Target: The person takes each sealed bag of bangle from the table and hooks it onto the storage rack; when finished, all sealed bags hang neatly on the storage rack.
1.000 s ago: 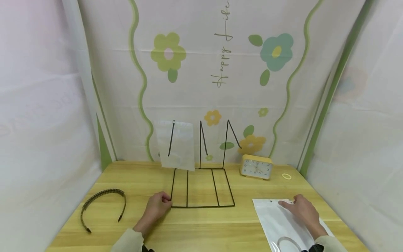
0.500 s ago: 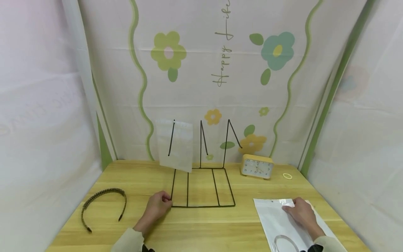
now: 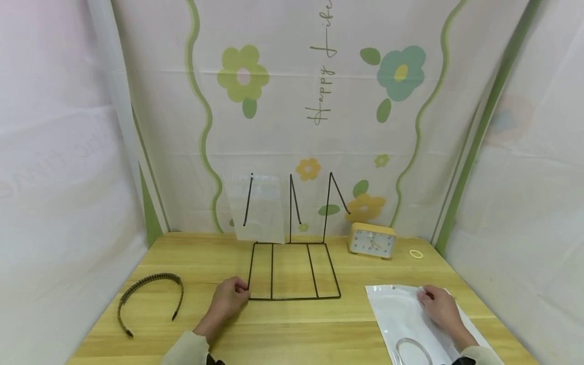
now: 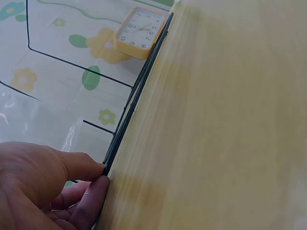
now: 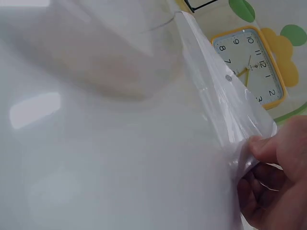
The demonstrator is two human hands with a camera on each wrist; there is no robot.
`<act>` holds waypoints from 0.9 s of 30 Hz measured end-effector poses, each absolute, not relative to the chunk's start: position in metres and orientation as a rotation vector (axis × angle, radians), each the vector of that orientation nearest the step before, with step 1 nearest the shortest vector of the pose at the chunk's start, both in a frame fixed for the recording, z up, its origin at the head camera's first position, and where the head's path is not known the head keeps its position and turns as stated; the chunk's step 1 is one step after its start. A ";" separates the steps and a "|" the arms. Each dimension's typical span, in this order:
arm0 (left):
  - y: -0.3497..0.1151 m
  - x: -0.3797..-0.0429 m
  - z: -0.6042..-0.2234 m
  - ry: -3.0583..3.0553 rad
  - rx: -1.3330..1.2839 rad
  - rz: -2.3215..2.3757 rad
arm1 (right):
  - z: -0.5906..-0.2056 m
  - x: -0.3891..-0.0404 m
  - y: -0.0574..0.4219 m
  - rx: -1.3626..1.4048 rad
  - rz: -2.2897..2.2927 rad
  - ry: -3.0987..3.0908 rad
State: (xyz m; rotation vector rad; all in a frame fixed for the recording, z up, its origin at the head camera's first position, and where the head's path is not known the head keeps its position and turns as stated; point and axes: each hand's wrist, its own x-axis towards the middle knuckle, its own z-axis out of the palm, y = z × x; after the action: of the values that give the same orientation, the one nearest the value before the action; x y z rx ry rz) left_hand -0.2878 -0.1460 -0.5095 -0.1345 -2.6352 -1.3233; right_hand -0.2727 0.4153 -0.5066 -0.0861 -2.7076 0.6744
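Observation:
A black wire rack (image 3: 294, 299) with upright hooks stands mid-table. My left hand (image 3: 229, 300) pinches its front left corner between thumb and fingers; the left wrist view shows this hand (image 4: 53, 187) close to the rack's bar (image 4: 125, 112). A clear plastic bag (image 3: 259, 208) hangs from the leftmost hook. At the right, my right hand (image 3: 442, 310) pinches the top edge of a white-backed plastic bag (image 3: 388, 309). Through that bag a pale curved band (image 3: 412, 342) shows. In the right wrist view, my right thumb and fingers (image 5: 263, 149) grip the bag's edge (image 5: 220, 110).
A dark patterned headband (image 3: 150, 278) lies on the table at the left. Behind, right of the rack, stands a yellow clock (image 3: 371, 242). A small pale yellow ring (image 3: 415, 254) lies near the right wall. Printed cloth (image 3: 274, 126) closes off the back and sides.
My right hand has slid slightly along the white-backed bag's edge and now pinches it with the edge a little raised. The hanging bag has swung slightly. My left hand stays put.

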 end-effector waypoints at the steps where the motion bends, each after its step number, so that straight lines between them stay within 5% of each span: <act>1: -0.146 -0.288 -0.510 -2.635 -0.140 -1.317 | -0.506 -0.272 0.416 -0.098 0.697 -2.717; 15: -0.149 -0.283 -0.508 -2.648 -0.109 -1.289 | -0.460 -0.251 0.413 -0.265 1.392 -2.620; 27: -0.144 -0.286 -0.514 -2.650 -0.122 -1.340 | -0.433 -0.225 0.404 -0.126 1.833 -2.303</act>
State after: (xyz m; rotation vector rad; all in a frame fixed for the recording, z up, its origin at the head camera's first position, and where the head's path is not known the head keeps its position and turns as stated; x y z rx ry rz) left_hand -0.2858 -0.1440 -0.5140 -0.1219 -2.6496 -1.3398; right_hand -0.2255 0.4040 -0.4327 -0.1264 -2.3026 1.8326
